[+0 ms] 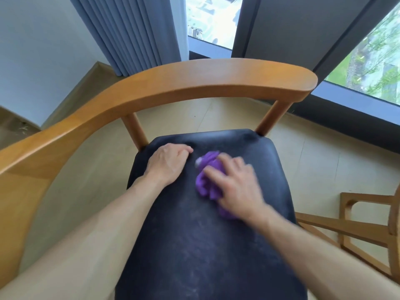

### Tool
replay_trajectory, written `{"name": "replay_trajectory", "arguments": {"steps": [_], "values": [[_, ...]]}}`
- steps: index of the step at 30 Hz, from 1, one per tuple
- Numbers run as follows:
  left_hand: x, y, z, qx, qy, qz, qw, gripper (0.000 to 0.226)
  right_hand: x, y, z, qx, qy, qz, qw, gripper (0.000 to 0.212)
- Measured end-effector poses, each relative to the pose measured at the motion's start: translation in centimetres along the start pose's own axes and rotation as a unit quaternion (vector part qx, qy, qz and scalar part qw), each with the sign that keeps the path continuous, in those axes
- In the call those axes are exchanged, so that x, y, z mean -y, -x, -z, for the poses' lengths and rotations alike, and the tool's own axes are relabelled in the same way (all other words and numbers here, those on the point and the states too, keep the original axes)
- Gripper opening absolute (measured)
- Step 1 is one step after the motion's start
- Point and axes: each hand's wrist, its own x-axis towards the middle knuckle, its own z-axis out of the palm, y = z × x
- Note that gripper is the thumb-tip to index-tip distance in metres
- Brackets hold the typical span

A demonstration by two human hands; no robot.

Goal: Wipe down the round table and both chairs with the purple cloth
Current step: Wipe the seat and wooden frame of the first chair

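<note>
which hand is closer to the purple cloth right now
Right. The right hand presses on the purple cloth on the chair seat; the left hand rests on the seat beside it, apart.
</note>
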Motion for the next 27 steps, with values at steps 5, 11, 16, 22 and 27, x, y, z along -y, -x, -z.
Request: {"name": "replay_trajectory", "arguments": {"steps": [5, 11, 16, 22, 27], "values": [[-1.7, -1.4, 0.4, -0.024, -0.077, 0.033, 0.996, 0.042, -3.7, -4.0, 0.4, -0.009, 0.017, -0.258, 0.966, 0.068], [-0.7, -2.4, 1.5, 0.022, 0.124, 0.06, 0.99, 0.041, 7.6, -4.5, -1.5, 0.009, -0.058, -0.072, 0.996, 0.058], [1.1, -2.0, 0.5, -0.013, 0.031, 0.029, 0.999, 0.032, 9.8, 3.0, -1.4, 0.117, -0.098, 0.207, 0.966, 0.05], [1.0, -1.9, 0.1, -0.015, 0.03, 0.035, 0.999, 0.035, -3.2, 3.9, 1.7, 0.054, 0.001, 0.063, 0.997, 0.04], [0.5, -1.3, -0.5, -0.036, 0.029, 0.054, 0.997, 0.035, -4.1, -1.7, 1.4, 0.009, 0.018, -0.204, 0.979, 0.06]]}}
